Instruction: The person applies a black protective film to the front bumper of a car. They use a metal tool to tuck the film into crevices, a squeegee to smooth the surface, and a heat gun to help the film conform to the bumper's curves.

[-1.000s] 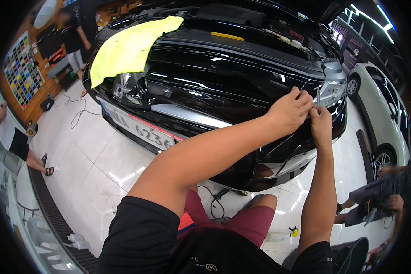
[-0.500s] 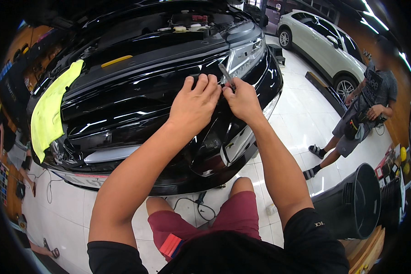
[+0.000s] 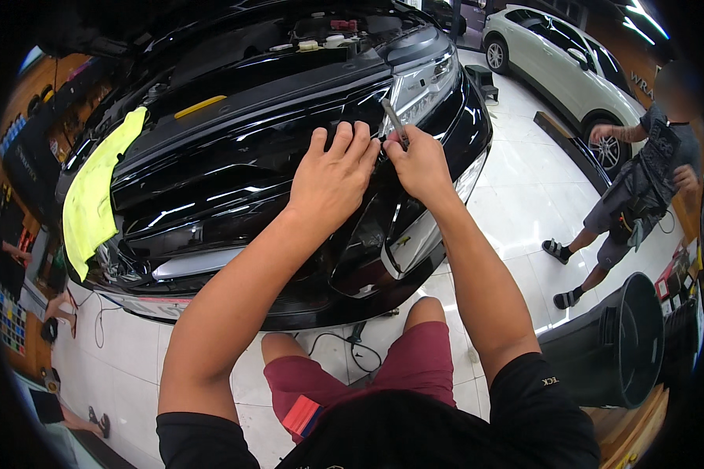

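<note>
My left hand [image 3: 330, 172] lies palm down on the glossy black front [image 3: 211, 168] of a car, its fingers spread. Right beside it, my right hand [image 3: 419, 166] is closed around a slim grey knife-like tool [image 3: 393, 117]. The tool's upper end sticks up past my fingers, near the clear headlight [image 3: 422, 90]. Its working end is hidden by my hand. Both hands are close together at the inner lower corner of the headlight. A yellow-green cloth [image 3: 95, 203] drapes over the other front corner of the car.
A yellow flat strip [image 3: 199, 106] rests along the front of the engine bay. At the right stand a black bin [image 3: 602, 344], a co-worker [image 3: 641, 172] and a white car [image 3: 571, 70]. A corded tool [image 3: 357, 334] lies on the tiled floor by my knees.
My hands stay at the headlight corner; the grey tool stands slightly more upright. The co-worker has moved to the right and raised an arm. The whole view has shifted a little.
</note>
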Demonstrator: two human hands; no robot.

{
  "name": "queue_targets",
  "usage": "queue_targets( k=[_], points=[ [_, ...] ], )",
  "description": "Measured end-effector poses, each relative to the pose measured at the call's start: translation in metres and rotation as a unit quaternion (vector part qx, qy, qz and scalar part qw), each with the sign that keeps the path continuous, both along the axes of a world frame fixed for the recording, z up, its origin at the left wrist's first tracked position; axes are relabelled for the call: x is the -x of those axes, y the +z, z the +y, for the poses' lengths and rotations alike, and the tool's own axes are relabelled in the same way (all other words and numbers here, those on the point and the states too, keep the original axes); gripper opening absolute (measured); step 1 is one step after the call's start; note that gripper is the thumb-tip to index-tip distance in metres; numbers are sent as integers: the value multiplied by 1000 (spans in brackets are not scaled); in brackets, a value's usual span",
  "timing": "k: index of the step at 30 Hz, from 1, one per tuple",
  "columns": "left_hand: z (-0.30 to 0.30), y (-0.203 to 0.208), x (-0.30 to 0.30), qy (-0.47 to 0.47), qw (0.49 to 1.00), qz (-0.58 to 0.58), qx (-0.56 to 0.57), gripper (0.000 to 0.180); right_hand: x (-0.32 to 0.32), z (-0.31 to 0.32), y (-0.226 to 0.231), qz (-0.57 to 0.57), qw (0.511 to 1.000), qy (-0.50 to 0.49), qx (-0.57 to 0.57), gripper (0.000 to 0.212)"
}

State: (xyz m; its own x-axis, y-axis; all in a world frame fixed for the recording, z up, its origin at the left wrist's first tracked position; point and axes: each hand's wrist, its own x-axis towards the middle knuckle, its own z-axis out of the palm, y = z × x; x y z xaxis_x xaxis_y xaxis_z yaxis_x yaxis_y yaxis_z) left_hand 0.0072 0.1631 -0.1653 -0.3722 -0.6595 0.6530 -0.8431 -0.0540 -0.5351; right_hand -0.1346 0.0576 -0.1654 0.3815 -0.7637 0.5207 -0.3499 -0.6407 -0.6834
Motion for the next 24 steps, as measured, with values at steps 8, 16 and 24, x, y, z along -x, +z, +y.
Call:
queue_targets(
  k=[8, 16, 24],
  points=[
    [-4, -1, 4, 16, 1000, -15, 4, 39, 3, -1, -7, 3, 1000, 20, 21, 21],
    [9, -10, 11, -62, 990, 122, 39, 45, 36, -27, 17, 10, 993, 116, 1, 25],
    [-13, -28, 73, 40, 967, 250, 21, 62, 66, -39, 91, 172, 926, 174, 288, 19]
  ],
)
